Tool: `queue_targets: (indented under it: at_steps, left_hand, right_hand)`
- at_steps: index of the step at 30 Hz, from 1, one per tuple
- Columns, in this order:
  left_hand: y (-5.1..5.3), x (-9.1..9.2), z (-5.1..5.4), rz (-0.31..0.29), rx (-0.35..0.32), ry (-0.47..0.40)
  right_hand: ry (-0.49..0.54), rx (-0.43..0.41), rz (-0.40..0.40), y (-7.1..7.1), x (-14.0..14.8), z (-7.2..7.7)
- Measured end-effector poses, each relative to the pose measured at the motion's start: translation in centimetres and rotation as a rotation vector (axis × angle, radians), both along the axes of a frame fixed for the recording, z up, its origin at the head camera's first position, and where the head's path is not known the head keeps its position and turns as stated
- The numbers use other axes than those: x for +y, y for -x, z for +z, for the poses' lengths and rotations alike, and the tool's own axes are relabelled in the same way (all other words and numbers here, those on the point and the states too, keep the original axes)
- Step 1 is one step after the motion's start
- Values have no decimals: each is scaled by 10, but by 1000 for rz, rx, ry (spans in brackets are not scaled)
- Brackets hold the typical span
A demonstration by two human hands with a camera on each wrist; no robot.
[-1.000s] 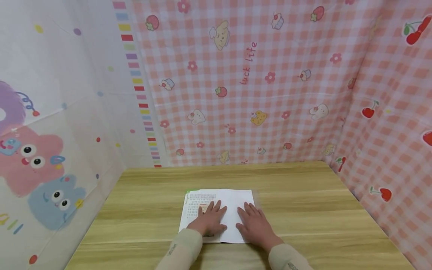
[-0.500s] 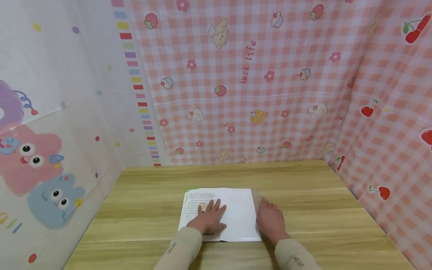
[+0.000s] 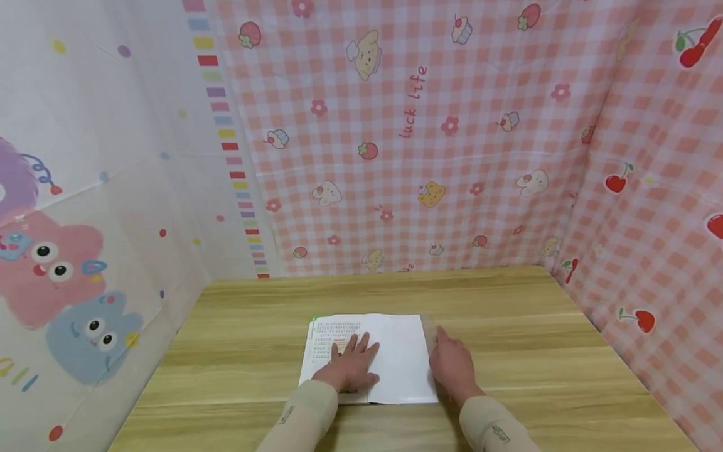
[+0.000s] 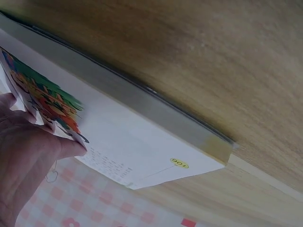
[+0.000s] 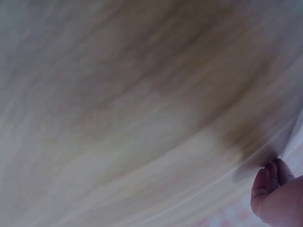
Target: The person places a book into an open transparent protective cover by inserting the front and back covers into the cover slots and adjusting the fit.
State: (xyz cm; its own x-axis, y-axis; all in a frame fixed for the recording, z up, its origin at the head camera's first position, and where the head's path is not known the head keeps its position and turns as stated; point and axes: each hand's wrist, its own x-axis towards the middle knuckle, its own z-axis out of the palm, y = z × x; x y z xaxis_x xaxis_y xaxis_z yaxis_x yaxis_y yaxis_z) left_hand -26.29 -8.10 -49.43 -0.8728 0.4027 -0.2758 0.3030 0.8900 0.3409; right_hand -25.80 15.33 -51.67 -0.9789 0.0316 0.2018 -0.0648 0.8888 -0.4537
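Observation:
An open book (image 3: 398,358) lies on the wooden table, printed text on its left page and a plain white page on its right. My left hand (image 3: 353,367) rests flat on the left page with fingers spread. The left wrist view shows that page's colour picture (image 4: 47,94) partly under the fingers, and the thick page block along the near edge. At the book's right edge, a see-through cover margin (image 3: 427,322) juts out. My right hand (image 3: 454,364) has its fingers curled there, and in the right wrist view thumb and fingertips (image 5: 271,166) come together at that edge.
The wooden table (image 3: 525,326) runs out on both sides of the book. A pink checked cloth (image 3: 339,81) hangs behind and on the right; a white cartoon-printed cloth (image 3: 186,188) hangs on the left.
My right hand has moved off the white page to the book's right edge, and its fingers have gone from spread to curled. The left hand has stayed on the left page.

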Motion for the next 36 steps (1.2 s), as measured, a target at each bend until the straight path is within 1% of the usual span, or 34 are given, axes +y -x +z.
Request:
queue_targets:
  at_steps: [3, 5, 6, 8, 10, 12, 13, 18, 22, 24, 29, 34, 36]
  left_hand:
    - [3, -1, -9, 1, 12, -18]
    - [4, -2, -14, -5, 20, -23]
    - [4, -2, -14, -4, 26, -28]
    - [3, -3, -12, -5, 24, -29]
    - [0, -3, -6, -7, 16, -24]
    - [-3, -2, -1, -3, 14, -26]
    - [-4, -2, -1, -3, 15, -26]
    - [-5, -2, -3, 2, 45, -30]
    - [-5, -2, -9, 16, 61, -50]
    - [-5, -3, -11, 22, 67, -60]
    - [-4, -2, -15, 26, 104, -60]
    - [-1, -1, -15, 28, 127, -71]
    - [0, -1, -15, 29, 128, -73]
  right_hand:
    - [75, 2, 7, -2, 0, 7]
    - [132, -15, 5, -3, -2, 10]
    - [156, -27, 2, -2, -3, 11]
    - [213, -77, -14, -1, -5, 12]
    - [266, -122, -30, 1, -7, 13]
    - [298, -144, -39, 1, -8, 13]
    - [314, -157, -44, 1, -8, 14]
    - [365, -139, -46, -2, -5, 17]
    - [388, -163, -29, -4, -1, 17]
    - [383, -175, -18, -4, -1, 14]
    - [416, -201, -30, -1, -3, 11]
    - [482, -157, -34, -2, -4, 19]
    - [524, -133, -26, -3, -3, 22]
